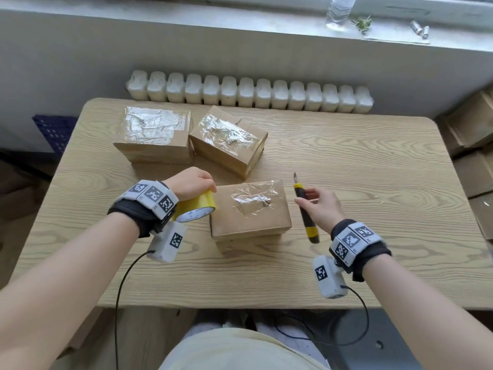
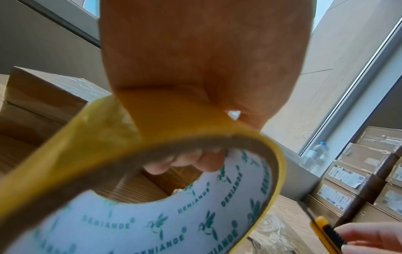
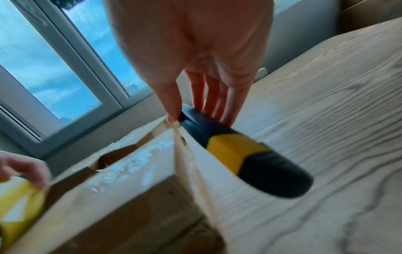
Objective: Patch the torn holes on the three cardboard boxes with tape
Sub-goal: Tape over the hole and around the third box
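Observation:
Three cardboard boxes lie on the wooden table (image 1: 373,161), each with crinkled clear tape on top: one at the back left (image 1: 153,134), one at the back centre (image 1: 228,141), one nearest me (image 1: 249,209). My left hand (image 1: 196,182) grips a yellow tape roll (image 1: 196,208) just left of the near box; in the left wrist view its fingers curl inside the tape roll (image 2: 152,197). My right hand (image 1: 317,205) pinches a yellow and black utility knife (image 1: 306,209) right of that box, blade pointing away. The right wrist view shows the utility knife (image 3: 250,154) held between thumb and fingers.
A white radiator (image 1: 248,93) runs behind the table. On the windowsill stand a plastic bottle (image 1: 338,10) and small items. Stacked cardboard boxes (image 1: 472,145) fill the floor at the right. A blue crate (image 1: 54,130) sits at the left.

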`<state>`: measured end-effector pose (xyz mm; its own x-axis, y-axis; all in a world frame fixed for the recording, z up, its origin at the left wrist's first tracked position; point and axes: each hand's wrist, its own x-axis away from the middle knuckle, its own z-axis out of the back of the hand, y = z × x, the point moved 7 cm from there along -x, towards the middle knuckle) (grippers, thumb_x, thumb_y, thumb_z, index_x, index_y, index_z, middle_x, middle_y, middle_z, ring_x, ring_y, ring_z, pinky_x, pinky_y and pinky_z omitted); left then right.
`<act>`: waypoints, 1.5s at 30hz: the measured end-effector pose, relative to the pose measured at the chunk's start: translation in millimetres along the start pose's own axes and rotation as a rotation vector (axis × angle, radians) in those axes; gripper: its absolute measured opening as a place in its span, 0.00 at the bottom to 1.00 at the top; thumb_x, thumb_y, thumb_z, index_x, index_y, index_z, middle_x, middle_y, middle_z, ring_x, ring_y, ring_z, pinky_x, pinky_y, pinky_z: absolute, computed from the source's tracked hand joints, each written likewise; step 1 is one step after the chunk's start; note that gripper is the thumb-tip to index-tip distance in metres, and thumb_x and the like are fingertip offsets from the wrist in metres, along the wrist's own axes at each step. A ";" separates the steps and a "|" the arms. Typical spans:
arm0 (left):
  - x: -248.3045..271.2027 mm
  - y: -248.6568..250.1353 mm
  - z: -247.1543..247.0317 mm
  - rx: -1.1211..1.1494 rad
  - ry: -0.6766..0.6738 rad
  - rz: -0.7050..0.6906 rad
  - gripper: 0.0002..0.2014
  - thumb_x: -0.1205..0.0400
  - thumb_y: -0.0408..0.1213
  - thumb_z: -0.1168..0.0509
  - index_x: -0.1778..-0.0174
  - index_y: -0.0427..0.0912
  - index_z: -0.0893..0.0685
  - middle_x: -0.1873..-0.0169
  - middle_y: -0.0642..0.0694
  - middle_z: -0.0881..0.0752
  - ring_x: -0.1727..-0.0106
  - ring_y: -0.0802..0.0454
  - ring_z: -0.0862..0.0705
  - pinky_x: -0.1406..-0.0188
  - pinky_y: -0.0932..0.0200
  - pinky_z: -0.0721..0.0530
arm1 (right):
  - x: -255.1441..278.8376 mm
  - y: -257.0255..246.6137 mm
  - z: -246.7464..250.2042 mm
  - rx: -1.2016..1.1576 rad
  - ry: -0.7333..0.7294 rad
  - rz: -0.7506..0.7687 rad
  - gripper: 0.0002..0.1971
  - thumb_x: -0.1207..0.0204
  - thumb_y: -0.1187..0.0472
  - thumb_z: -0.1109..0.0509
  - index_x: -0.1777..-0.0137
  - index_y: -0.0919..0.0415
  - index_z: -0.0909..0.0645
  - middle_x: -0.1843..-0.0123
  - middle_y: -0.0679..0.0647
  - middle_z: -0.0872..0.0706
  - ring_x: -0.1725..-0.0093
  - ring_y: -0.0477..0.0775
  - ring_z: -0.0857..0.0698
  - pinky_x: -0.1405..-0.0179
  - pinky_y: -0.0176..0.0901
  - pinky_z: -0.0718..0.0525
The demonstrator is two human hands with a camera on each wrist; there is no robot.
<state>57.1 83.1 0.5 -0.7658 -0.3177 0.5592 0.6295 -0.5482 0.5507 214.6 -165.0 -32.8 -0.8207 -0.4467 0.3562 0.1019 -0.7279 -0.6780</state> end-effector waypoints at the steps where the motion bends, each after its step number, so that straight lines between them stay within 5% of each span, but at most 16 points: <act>1: 2.4 -0.9 -0.6 -0.002 0.004 -0.008 0.13 0.17 0.35 0.42 0.50 0.41 0.12 0.49 0.46 0.18 0.45 0.50 0.23 0.49 0.58 0.29 | -3.4 11.0 1.3 0.057 0.037 -0.032 0.13 0.26 0.56 0.25 0.44 0.58 0.17 0.51 0.51 0.15 0.51 0.52 0.17 0.48 0.43 0.21; 10: 15.8 -9.8 -1.4 0.165 0.096 -0.045 0.13 0.19 0.30 0.43 0.56 0.45 0.13 0.59 0.55 0.17 0.61 0.61 0.23 0.62 0.63 0.28 | -12.4 80.7 -51.1 0.489 -0.126 -0.194 0.15 0.27 0.57 0.27 0.44 0.61 0.23 0.43 0.59 0.18 0.45 0.60 0.19 0.50 0.48 0.21; 16: 22.9 -10.9 -3.2 0.262 0.122 -0.015 0.16 0.32 0.43 0.46 0.59 0.51 0.12 0.55 0.48 0.15 0.58 0.55 0.22 0.57 0.60 0.26 | -11.4 78.3 -61.2 0.546 -0.109 -0.147 0.23 0.26 0.54 0.27 0.36 0.65 0.28 0.37 0.61 0.24 0.37 0.61 0.23 0.41 0.51 0.24; 19: 22.9 -9.7 -6.6 0.273 0.118 -0.014 0.15 0.31 0.43 0.46 0.60 0.52 0.13 0.55 0.47 0.15 0.59 0.56 0.22 0.59 0.61 0.26 | -10.1 55.7 -51.2 0.407 0.026 -0.045 0.24 0.21 0.54 0.33 0.31 0.67 0.31 0.32 0.62 0.26 0.32 0.62 0.27 0.35 0.52 0.28; 22: 20.1 -8.9 -9.4 0.244 0.121 -0.026 0.12 0.21 0.36 0.43 0.57 0.48 0.13 0.55 0.46 0.16 0.59 0.57 0.23 0.60 0.61 0.27 | -0.9 8.6 -33.8 0.297 0.233 0.219 0.23 0.17 0.58 0.41 0.25 0.68 0.34 0.25 0.63 0.29 0.24 0.60 0.32 0.24 0.51 0.34; 27: 17.9 -9.2 -10.7 0.214 0.142 -0.040 0.14 0.18 0.29 0.44 0.57 0.47 0.13 0.61 0.51 0.18 0.61 0.57 0.24 0.63 0.59 0.29 | 24.8 -51.7 -80.4 0.482 -0.114 0.575 0.30 0.15 0.46 0.53 0.16 0.54 0.54 0.16 0.48 0.58 0.17 0.45 0.60 0.18 0.44 0.58; 31: 20.1 -12.2 -11.4 0.246 0.140 -0.053 0.12 0.21 0.34 0.42 0.58 0.46 0.13 0.59 0.48 0.16 0.60 0.59 0.23 0.60 0.61 0.28 | 44.4 -57.4 -129.5 0.709 -0.307 0.732 0.40 0.24 0.32 0.62 0.16 0.52 0.57 0.15 0.48 0.60 0.17 0.46 0.62 0.18 0.47 0.63; 33: 21.5 -15.3 -11.9 0.261 0.136 -0.053 0.12 0.22 0.36 0.42 0.58 0.46 0.13 0.57 0.49 0.15 0.58 0.61 0.22 0.59 0.63 0.27 | 43.8 -51.9 -139.3 0.744 -0.315 0.749 0.44 0.28 0.29 0.59 0.16 0.53 0.56 0.15 0.47 0.59 0.17 0.47 0.60 0.19 0.47 0.66; 36: 21.1 -19.1 -12.8 0.265 0.137 -0.046 0.12 0.21 0.35 0.42 0.58 0.47 0.13 0.56 0.50 0.15 0.58 0.61 0.22 0.59 0.62 0.28 | 41.9 -51.5 -138.8 0.789 -0.233 0.806 0.42 0.26 0.34 0.51 0.16 0.55 0.54 0.15 0.50 0.55 0.16 0.51 0.53 0.17 0.53 0.55; 40: 18.2 -15.3 -14.2 0.267 0.138 -0.059 0.12 0.20 0.34 0.43 0.56 0.47 0.13 0.61 0.53 0.17 0.60 0.58 0.23 0.63 0.60 0.28 | 24.1 -53.1 -126.7 0.788 -0.306 0.672 0.43 0.20 0.43 0.40 0.17 0.54 0.65 0.15 0.48 0.66 0.17 0.48 0.65 0.18 0.49 0.65; 43: 15.7 -9.9 -15.6 0.271 0.130 -0.076 0.13 0.19 0.31 0.43 0.57 0.48 0.13 0.61 0.54 0.17 0.60 0.60 0.23 0.62 0.61 0.28 | 17.1 -63.4 -116.4 0.590 -0.386 0.608 0.42 0.25 0.56 0.33 0.16 0.55 0.54 0.14 0.47 0.58 0.16 0.47 0.60 0.19 0.45 0.65; 45: 14.7 -5.6 -15.3 0.284 0.123 -0.092 0.12 0.21 0.35 0.43 0.59 0.52 0.14 0.59 0.53 0.16 0.59 0.59 0.22 0.61 0.61 0.27 | 16.2 -75.8 -101.8 0.333 -0.325 0.536 0.28 0.25 0.62 0.36 0.23 0.59 0.32 0.18 0.52 0.37 0.18 0.49 0.41 0.18 0.44 0.52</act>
<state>40.3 69.7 -3.8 -0.8204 -0.3773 0.4297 0.5553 -0.3463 0.7562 136.4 -64.0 -41.1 -0.4058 -0.8825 0.2377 0.6536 -0.4620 -0.5994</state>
